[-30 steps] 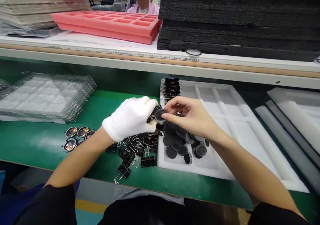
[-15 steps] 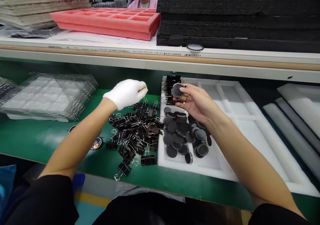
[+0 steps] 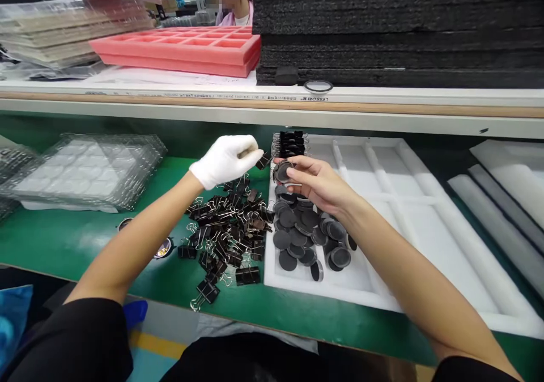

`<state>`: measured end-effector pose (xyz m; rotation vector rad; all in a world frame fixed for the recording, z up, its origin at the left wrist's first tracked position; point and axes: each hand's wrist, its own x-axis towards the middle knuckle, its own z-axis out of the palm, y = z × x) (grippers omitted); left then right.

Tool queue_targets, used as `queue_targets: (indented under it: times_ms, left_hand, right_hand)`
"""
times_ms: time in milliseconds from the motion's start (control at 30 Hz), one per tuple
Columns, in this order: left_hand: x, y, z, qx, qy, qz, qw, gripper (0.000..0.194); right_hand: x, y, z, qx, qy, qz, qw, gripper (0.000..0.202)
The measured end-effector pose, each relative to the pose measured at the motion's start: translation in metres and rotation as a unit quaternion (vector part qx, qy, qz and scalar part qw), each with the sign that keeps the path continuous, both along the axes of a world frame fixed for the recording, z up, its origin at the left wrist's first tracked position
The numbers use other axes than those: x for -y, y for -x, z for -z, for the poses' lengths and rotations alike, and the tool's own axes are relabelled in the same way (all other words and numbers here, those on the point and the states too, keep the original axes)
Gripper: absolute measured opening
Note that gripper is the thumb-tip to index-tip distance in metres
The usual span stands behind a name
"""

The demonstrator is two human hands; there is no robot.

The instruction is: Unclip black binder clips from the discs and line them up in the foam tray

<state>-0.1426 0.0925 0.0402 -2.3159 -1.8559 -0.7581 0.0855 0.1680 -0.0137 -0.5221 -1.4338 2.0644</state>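
My left hand [image 3: 229, 160], in a white glove, is closed, with a black binder clip [image 3: 263, 161] jutting from its fingertips. Just right of that clip, my bare right hand [image 3: 312, 181] grips a round dark disc [image 3: 284, 172] with a thin rim, thumb on its face. A loose heap of black binder clips [image 3: 232, 217] with silver handles lies on the green table below the glove. Under my right hand, many dark round discs [image 3: 297, 237] are piled in the left part of a white foam tray [image 3: 408, 217]. More binder clips [image 3: 292, 143] stand in a row at the tray's back-left corner.
Clear plastic trays [image 3: 89, 169] are stacked at left. Two small round pieces, one a ringed disc [image 3: 164, 248], lie near my left forearm. A shelf edge [image 3: 191, 113] crosses above, bearing pink foam [image 3: 178, 53] and black foam sheets [image 3: 395, 42]. A person [image 3: 240, 8] is beyond.
My right hand has moved left and slightly down with the disc. The gloved hand has shifted right, and a binder clip now shows at its fingertips. The two hands are closer together.
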Motion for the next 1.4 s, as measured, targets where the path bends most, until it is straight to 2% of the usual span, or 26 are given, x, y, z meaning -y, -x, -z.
queue_targets:
  times_ms: [100, 200, 300, 433, 533, 633, 733, 833, 933, 1067, 1133, 1233, 1400]
  left_hand:
    - [0.032, -0.023, -0.002, 0.096, -0.096, -0.038, 0.990, 0.030]
    - [0.057, -0.039, -0.003, 0.120, -0.098, -0.008, 0.988, 0.030]
    - [0.072, -0.036, -0.012, 0.084, -0.094, -0.007, 0.992, 0.036]
    - [0.085, -0.022, -0.032, 0.002, -0.063, -0.071, 0.995, 0.050]
    - [0.089, -0.017, -0.039, -0.039, -0.044, -0.106, 0.993, 0.052]
    - [0.088, -0.017, -0.037, -0.075, -0.025, -0.075, 0.994, 0.054]
    - [0.085, -0.021, -0.030, -0.097, 0.002, -0.049, 0.994, 0.058]
    - [0.082, -0.023, -0.024, -0.101, 0.022, -0.058, 0.993, 0.058]
    - [0.078, -0.020, -0.021, -0.090, 0.015, -0.067, 0.994, 0.049]
    - [0.072, -0.010, -0.022, -0.025, -0.019, -0.113, 0.993, 0.031]
    - [0.070, -0.008, -0.023, 0.035, 0.006, -0.107, 0.994, 0.025]
    - [0.068, -0.008, -0.026, 0.124, 0.074, -0.088, 0.986, 0.026]
    - [0.067, -0.012, -0.023, 0.240, 0.120, -0.094, 0.959, 0.031]
  right_hand:
    - [0.007, 0.003, -0.001, -0.020, -0.049, -0.032, 0.998, 0.043]
    - [0.013, 0.007, -0.012, -0.019, -0.131, -0.055, 0.990, 0.038]
    - [0.015, 0.007, -0.032, -0.001, -0.236, -0.084, 0.968, 0.029]
    - [0.013, 0.004, -0.063, 0.035, -0.347, -0.126, 0.929, 0.022]
    - [0.012, 0.002, -0.078, 0.046, -0.387, -0.136, 0.911, 0.022]
    - [0.012, 0.002, -0.081, 0.046, -0.409, -0.146, 0.899, 0.020]
    - [0.011, 0.003, -0.077, 0.051, -0.420, -0.170, 0.890, 0.016]
    - [0.007, 0.004, -0.071, 0.065, -0.409, -0.179, 0.892, 0.016]
    - [0.003, 0.005, -0.066, 0.068, -0.357, -0.165, 0.917, 0.020]
    - [0.003, 0.014, -0.057, 0.022, -0.209, -0.048, 0.977, 0.034]
    - [0.005, 0.022, -0.051, -0.015, -0.122, 0.017, 0.992, 0.040]
    - [0.008, 0.033, -0.041, -0.036, -0.034, 0.080, 0.996, 0.044]
    - [0.010, 0.042, -0.031, -0.023, 0.001, 0.096, 0.995, 0.044]
